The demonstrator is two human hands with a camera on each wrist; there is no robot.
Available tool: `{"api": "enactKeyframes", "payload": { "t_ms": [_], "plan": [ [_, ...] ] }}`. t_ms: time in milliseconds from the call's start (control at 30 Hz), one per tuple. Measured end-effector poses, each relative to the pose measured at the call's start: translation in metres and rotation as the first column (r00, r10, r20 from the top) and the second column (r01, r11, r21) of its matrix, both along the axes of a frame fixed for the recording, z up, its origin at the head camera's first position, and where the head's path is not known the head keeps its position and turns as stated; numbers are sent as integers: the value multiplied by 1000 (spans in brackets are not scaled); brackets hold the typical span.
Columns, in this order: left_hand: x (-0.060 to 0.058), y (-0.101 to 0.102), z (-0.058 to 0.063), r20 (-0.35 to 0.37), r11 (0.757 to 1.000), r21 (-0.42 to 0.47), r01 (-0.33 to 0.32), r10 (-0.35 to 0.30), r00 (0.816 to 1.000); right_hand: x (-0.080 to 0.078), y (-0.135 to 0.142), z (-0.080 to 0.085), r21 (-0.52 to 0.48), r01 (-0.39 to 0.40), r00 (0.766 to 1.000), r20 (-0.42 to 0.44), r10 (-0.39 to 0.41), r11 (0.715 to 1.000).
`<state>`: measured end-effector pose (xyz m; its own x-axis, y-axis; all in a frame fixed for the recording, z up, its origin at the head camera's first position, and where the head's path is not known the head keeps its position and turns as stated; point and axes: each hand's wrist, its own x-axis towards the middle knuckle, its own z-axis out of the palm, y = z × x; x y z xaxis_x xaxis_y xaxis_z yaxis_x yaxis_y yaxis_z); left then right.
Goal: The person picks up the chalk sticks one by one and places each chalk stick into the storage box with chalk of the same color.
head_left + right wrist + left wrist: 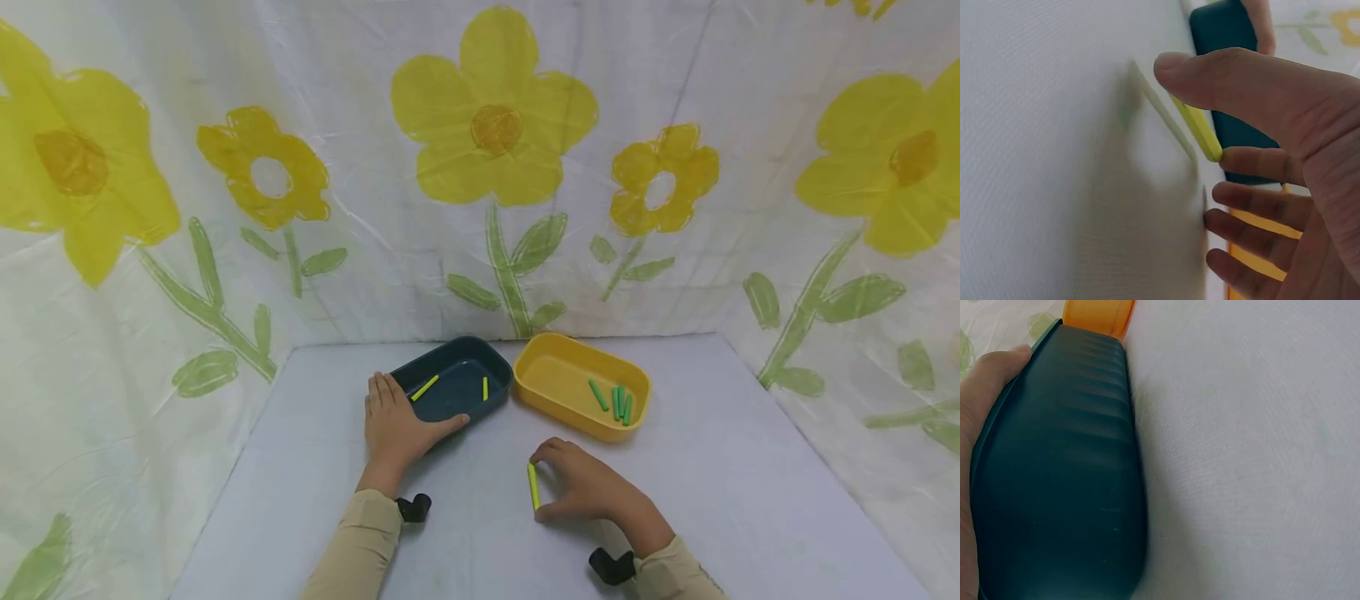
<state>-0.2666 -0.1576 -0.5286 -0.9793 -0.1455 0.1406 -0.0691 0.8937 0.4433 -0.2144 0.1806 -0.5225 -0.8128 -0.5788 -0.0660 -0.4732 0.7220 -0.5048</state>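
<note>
My right hand (588,485) pinches a yellow stick (534,487), slim and chalk-like, by its two ends between thumb and index finger. In the right wrist view the stick (1200,130) is above the white tabletop, its shadow falling beside it; the other fingers are spread. My left hand (397,427) rests on the dark teal tray (491,354), fingers over its left end and thumb stretched along the near rim. Inside that tray lie two more yellow sticks, one slanted (425,388), one near its right end (485,388). In the left wrist view, the thumb (991,378) lies along the rim.
A yellow tray (536,367) stands against the teal tray's right end, with several green sticks (598,395) in its right half. A white cloth wall (360,300) painted with flowers rises behind and beside the white tabletop (750,500).
</note>
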Motion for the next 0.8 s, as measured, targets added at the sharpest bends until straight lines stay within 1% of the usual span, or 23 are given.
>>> {"api": "enactKeyframes", "payload": {
  "t_ms": [167, 300, 467, 567, 667, 800],
  "plan": [
    [0, 0, 1, -9, 1000, 0, -2, 2, 1000, -1, -3, 3, -36, 4, 1000, -23, -5, 999],
    [0, 1, 1, 2, 1000, -2, 4, -4, 1000, -2, -4, 8, -61, 13, 999, -33, -15, 998],
    [1, 1, 0, 25, 1000, -1, 9, -9, 1000, -5, -3, 17, -124, 37, 999, -34, -42, 992],
    [2, 1, 0, 28, 1000, -10, 10, -10, 1000, -9, -5, 24, -179, 52, 998, -16, -56, 982],
    [3, 1, 1, 29, 1000, -8, 8, -7, 1000, -16, -11, 31, -241, 62, 998, -7, -66, 968],
    [1, 1, 2, 25, 1000, -6, 3, -3, 1000, -28, -22, 40, -312, 63, 997, -27, -75, 948]
  ]
}}
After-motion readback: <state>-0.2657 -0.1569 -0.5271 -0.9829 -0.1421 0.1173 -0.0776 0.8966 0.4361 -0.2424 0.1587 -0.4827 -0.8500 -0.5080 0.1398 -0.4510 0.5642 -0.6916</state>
